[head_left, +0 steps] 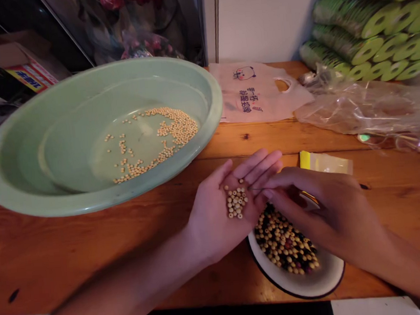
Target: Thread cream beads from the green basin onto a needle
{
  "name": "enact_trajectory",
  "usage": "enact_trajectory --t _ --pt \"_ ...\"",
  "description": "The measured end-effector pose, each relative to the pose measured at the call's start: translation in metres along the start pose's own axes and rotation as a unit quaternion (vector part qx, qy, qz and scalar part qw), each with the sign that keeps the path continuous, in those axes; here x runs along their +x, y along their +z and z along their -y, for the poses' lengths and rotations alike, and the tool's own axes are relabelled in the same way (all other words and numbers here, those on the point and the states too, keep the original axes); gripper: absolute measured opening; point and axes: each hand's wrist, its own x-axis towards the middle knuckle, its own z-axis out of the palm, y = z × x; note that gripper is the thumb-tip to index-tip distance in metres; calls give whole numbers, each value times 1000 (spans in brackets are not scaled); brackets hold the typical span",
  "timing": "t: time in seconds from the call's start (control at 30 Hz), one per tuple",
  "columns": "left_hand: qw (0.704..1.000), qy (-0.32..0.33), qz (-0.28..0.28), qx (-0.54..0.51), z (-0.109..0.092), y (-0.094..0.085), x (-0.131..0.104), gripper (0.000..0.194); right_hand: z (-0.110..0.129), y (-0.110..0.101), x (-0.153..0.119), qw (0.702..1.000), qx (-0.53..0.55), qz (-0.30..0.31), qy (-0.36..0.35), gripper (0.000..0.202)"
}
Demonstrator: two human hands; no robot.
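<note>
My left hand (pixel 215 216) is turned palm up and slightly cupped, its fingers stretched out, and holds several small pale wooden beads (pixel 237 201). Over its fingers, my right hand (pixel 320 206) is closed in a pinch on a thin needle (pixel 256 189), whose end points toward those beads; most of it is hidden. Below my right hand stands a white bowl (pixel 331 277) with a dark rim, partly covered by both hands. Mixed beads (pixel 287 241), tan, black and a few reddish, lie inside it.
A large green basin (pixel 63 116) stands tilted at the left with pale beads (pixel 178 126) scattered inside. Behind lie a printed plastic bag (pixel 263 91), clear plastic wrap (pixel 382 105) and stacked green rolls (pixel 371 30). A small yellow-topped packet (pixel 328 163) lies beyond the bowl.
</note>
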Motion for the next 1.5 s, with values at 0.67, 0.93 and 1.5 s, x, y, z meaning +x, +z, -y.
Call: enact_trajectory --t 0.67,0.93,1.5 --pt "1000 -5 23 7 -3 4 -3 53 0 16 0 986 -156 -22 -60 9" --pt "999 -12 32 -3 -3 1 -3 52 1 17 1 981 -173 4 -90 15" --pt "999 -22 13 -28 -1 -1 -1 48 0 -8 4 993 -98 -13 -60 11"
